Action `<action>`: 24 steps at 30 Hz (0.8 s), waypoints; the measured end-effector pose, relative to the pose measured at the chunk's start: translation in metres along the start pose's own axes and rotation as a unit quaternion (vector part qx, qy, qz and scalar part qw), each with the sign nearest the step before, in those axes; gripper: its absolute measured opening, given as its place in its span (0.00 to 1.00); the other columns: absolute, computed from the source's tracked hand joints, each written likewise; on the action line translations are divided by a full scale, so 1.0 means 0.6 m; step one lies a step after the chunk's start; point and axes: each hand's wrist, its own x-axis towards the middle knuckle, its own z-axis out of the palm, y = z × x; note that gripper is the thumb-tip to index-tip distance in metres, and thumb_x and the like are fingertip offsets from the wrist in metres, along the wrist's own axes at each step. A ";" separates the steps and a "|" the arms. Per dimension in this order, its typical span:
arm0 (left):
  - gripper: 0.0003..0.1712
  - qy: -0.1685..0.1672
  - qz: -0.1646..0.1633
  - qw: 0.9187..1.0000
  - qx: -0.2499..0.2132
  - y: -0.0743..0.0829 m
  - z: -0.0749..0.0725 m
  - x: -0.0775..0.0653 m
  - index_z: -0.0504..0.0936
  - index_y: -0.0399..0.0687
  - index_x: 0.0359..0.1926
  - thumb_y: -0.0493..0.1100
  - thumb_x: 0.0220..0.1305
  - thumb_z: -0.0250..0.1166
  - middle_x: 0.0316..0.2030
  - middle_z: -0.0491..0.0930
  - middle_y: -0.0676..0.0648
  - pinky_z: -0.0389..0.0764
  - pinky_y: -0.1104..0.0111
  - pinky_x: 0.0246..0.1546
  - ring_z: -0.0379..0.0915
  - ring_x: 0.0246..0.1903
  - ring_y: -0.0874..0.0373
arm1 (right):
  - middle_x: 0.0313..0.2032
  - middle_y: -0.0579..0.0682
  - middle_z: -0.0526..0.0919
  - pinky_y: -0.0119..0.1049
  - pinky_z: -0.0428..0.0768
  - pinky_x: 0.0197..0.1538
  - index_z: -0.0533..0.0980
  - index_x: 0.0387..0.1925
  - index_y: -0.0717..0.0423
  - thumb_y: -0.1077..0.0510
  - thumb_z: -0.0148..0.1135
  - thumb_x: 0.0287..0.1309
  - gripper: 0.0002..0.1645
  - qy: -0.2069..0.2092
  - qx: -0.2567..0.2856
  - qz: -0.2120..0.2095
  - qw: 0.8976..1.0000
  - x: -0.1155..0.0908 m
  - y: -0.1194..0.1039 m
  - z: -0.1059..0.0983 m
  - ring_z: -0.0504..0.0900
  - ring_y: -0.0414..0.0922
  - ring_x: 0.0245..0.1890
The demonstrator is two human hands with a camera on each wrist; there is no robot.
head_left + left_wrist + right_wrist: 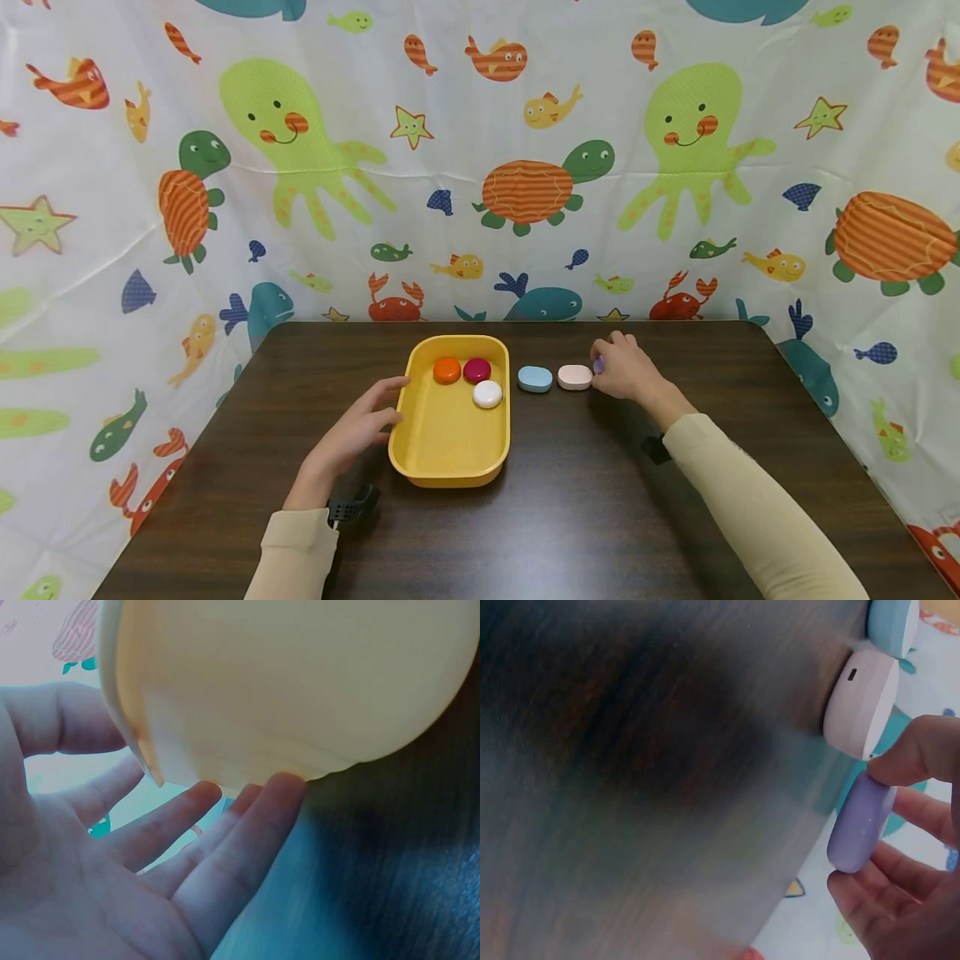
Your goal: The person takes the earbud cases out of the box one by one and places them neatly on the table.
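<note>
My right hand pinches a glossy purple earbud case between thumb and fingers, at the far right of a row of cases. In the head view that hand mostly hides it. Just left of it lies a pale pink earbud case with a small port slot visible in the right wrist view, then a light blue one. My left hand rests its spread fingertips against the left side of a yellow tray. Inside the tray, toward the back, are an orange case, a magenta case and a white case.
The dark wooden table ends at a cloth backdrop printed with sea animals, which also runs along both sides. A black band circles the left wrist, and a dark device sits at the right one.
</note>
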 end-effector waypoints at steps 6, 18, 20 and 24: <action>0.36 0.001 0.001 1.000 0.001 -0.001 0.001 0.000 0.56 0.49 0.78 0.40 0.72 0.55 0.75 0.54 0.35 0.74 0.42 0.61 0.62 0.67 0.35 | 0.45 0.59 0.72 0.53 0.77 0.47 0.79 0.46 0.58 0.57 0.66 0.53 0.18 -0.013 0.007 0.009 1.000 0.000 0.006 0.010 0.67 0.57 0.48; 0.36 0.001 0.004 1.000 -0.001 -0.005 0.002 0.000 0.56 0.49 0.77 0.40 0.72 0.55 0.75 0.54 0.35 0.74 0.42 0.61 0.63 0.67 0.35 | 0.48 0.61 0.73 0.55 0.78 0.46 0.79 0.48 0.58 0.58 0.66 0.53 0.19 -0.029 -0.002 0.017 0.999 -0.002 0.018 0.021 0.68 0.59 0.50; 0.36 0.001 0.003 1.000 -0.001 -0.005 0.002 0.000 0.56 0.49 0.77 0.40 0.72 0.55 0.75 0.54 0.35 0.74 0.42 0.61 0.63 0.66 0.36 | 0.48 0.61 0.72 0.56 0.78 0.46 0.79 0.48 0.58 0.58 0.66 0.53 0.20 -0.033 -0.002 0.022 0.999 -0.002 0.019 0.023 0.68 0.59 0.50; 0.35 0.003 -0.001 1.000 -0.001 -0.003 0.001 0.000 0.56 0.49 0.77 0.40 0.72 0.55 0.75 0.55 0.35 0.74 0.42 0.61 0.63 0.66 0.36 | 0.50 0.62 0.72 0.57 0.79 0.46 0.78 0.50 0.59 0.58 0.66 0.53 0.21 -0.038 0.000 0.029 0.999 -0.001 0.020 0.023 0.68 0.59 0.51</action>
